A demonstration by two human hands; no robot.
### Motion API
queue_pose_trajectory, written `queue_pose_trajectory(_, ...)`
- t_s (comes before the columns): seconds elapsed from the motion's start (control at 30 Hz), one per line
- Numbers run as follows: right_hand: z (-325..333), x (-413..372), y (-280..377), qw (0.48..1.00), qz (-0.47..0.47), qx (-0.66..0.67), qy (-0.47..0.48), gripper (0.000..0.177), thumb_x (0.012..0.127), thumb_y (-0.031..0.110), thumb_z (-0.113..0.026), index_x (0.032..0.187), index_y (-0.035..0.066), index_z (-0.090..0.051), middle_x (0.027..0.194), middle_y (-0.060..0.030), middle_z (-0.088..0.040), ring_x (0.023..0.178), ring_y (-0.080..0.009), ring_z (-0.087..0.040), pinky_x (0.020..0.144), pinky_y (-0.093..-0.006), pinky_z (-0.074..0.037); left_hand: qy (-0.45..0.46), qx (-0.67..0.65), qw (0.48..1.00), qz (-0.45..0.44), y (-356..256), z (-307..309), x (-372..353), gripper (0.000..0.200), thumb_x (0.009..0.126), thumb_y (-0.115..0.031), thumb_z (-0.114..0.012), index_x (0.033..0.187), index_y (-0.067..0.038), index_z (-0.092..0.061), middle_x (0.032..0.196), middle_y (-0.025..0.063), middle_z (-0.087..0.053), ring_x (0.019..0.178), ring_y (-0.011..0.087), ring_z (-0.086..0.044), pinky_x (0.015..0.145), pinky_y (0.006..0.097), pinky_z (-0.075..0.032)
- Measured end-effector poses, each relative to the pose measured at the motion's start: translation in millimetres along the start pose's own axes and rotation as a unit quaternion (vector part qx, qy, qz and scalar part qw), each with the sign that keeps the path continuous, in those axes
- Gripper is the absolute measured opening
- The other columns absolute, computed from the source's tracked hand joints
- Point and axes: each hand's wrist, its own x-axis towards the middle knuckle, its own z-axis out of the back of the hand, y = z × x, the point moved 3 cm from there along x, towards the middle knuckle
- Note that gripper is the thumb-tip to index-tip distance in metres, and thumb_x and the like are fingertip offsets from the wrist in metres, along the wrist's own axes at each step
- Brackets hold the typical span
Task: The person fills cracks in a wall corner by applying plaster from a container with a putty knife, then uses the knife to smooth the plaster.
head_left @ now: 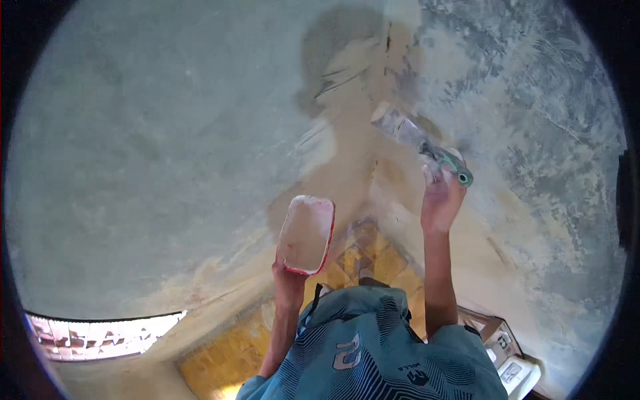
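Note:
My right hand point(443, 200) is closed around the green handle of a putty knife point(408, 131). Its wide blade, smeared with pale paste, points up and left at the wall corner point(375, 150). Lower and to the left, my left hand point(289, 279) grips the near end of a red-rimmed rectangular tub point(307, 233). Pale paste coats the tub's inside and rim. Around the corner, the plaster is beige and streaked, with a few dark cracks or gouges higher up.
Grey-green wall point(167, 147) spreads to the left, and a patchy whitish wall point(533, 133) to the right. Below are yellow floor tiles point(227, 347). A bright barred opening point(100, 337) lies at lower left. A white container point(520, 373) stands at lower right.

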Motion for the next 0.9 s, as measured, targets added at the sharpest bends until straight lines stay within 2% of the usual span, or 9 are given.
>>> queue_pose_trajectory(0.1, -5, 19, -21, 0.990, 0.124, -0.060, -0.029, 0.040, 0.085, -0.005, -0.055, 0.125, -0.005, -0.054, 0.115, -0.0111, -0.061, 0.103, -0.0199, -0.060, 0.090, -0.0328, -0.049, -0.025, -0.033, 0.999, 0.014, 2, 9, -5, 0.045, 0.095, -0.026, -0.045, 0.136, -0.006, -0.046, 0.130, 0.0076, -0.054, 0.117, 0.0249, -0.056, 0.089, 0.0453, -0.055)
queue_pose_trajectory(0.2, -18, 31, -36, 0.947, 0.165, -0.269, -0.065, 0.036, 0.085, -0.005, -0.055, 0.121, -0.006, -0.057, 0.116, -0.0115, -0.062, 0.101, -0.0190, -0.060, 0.089, -0.0303, -0.047, -0.039, -0.034, 0.998, 0.024, 3, 18, -10, 0.047, 0.095, -0.030, -0.046, 0.135, -0.007, -0.047, 0.129, 0.0069, -0.055, 0.116, 0.0241, -0.057, 0.089, 0.0445, -0.054)
queue_pose_trajectory(0.23, -20, 31, -45, 0.958, 0.154, -0.231, -0.067, 0.035, 0.083, -0.003, -0.060, 0.118, -0.005, -0.059, 0.115, -0.0113, -0.062, 0.102, -0.0195, -0.060, 0.087, -0.0303, -0.047, -0.040, -0.033, 0.998, 0.026, 4, 21, -11, 0.047, 0.095, -0.031, -0.046, 0.135, -0.007, -0.047, 0.128, 0.0067, -0.055, 0.116, 0.0238, -0.057, 0.090, 0.0443, -0.054)
queue_pose_trajectory(0.33, -37, 37, -62, 0.899, 0.308, -0.311, -0.002, 0.037, 0.079, -0.001, -0.063, 0.116, -0.002, -0.061, 0.114, -0.0131, -0.063, 0.104, -0.0210, -0.059, 0.087, -0.0329, -0.048, -0.054, -0.003, 0.998, 0.010, -1, 20, -16, 0.049, 0.094, -0.034, -0.046, 0.134, -0.006, -0.048, 0.127, 0.0075, -0.056, 0.115, 0.0243, -0.057, 0.089, 0.0436, -0.055)
queue_pose_trajectory(0.43, -51, 31, -72, 0.863, 0.361, -0.352, 0.019, 0.040, 0.075, -0.001, -0.065, 0.114, 0.000, -0.063, 0.114, -0.0173, -0.062, 0.106, -0.0263, -0.060, 0.089, -0.0355, -0.048, -0.077, -0.014, 0.997, -0.012, -10, 17, -23, 0.048, 0.095, -0.034, -0.045, 0.133, -0.006, -0.048, 0.127, 0.0083, -0.056, 0.114, 0.0244, -0.057, 0.088, 0.0439, -0.054)
queue_pose_trajectory(0.53, -59, 27, -85, 0.802, 0.422, -0.422, 0.013, 0.042, 0.072, -0.004, -0.065, 0.114, 0.002, -0.064, 0.117, -0.0196, -0.061, 0.106, -0.0324, -0.060, 0.090, -0.0387, -0.049, -0.077, 0.077, 0.994, -0.018, -7, 49, -24, 0.047, 0.095, -0.034, -0.043, 0.133, -0.007, -0.049, 0.128, 0.0084, -0.055, 0.114, 0.0249, -0.057, 0.089, 0.0454, -0.053)
queue_pose_trajectory(0.63, -69, 24, -98, 0.816, 0.406, -0.411, 0.001, 0.044, 0.070, -0.005, -0.066, 0.113, 0.003, -0.064, 0.118, -0.0203, -0.060, 0.106, -0.0359, -0.060, 0.093, -0.0409, -0.048, -0.114, -0.001, 0.993, -0.035, -10, 54, -27, 0.047, 0.094, -0.034, -0.043, 0.131, -0.006, -0.049, 0.125, 0.0092, -0.055, 0.113, 0.0259, -0.057, 0.086, 0.0448, -0.054)
queue_pose_trajectory(0.83, -78, 26, -135, 0.820, 0.390, -0.418, -0.032, 0.045, 0.069, -0.006, -0.070, 0.113, 0.005, -0.065, 0.121, -0.0184, -0.059, 0.111, -0.0352, -0.057, 0.092, -0.0412, -0.049, -0.135, -0.015, 0.991, -0.010, -19, 68, -36, 0.051, 0.092, -0.041, -0.044, 0.128, -0.006, -0.051, 0.121, 0.0096, -0.056, 0.112, 0.0278, -0.057, 0.082, 0.0438, -0.056)
queue_pose_trajectory(0.9, -81, 26, -143, 0.826, 0.393, -0.404, -0.023, 0.046, 0.068, -0.005, -0.071, 0.113, 0.006, -0.065, 0.123, -0.0173, -0.058, 0.113, -0.0348, -0.056, 0.092, -0.0412, -0.049, -0.117, 0.253, 0.956, -0.092, -27, 70, -39, 0.054, 0.092, -0.044, -0.041, 0.130, -0.007, -0.050, 0.123, 0.0097, -0.055, 0.113, 0.0292, -0.057, 0.081, 0.0454, -0.056)
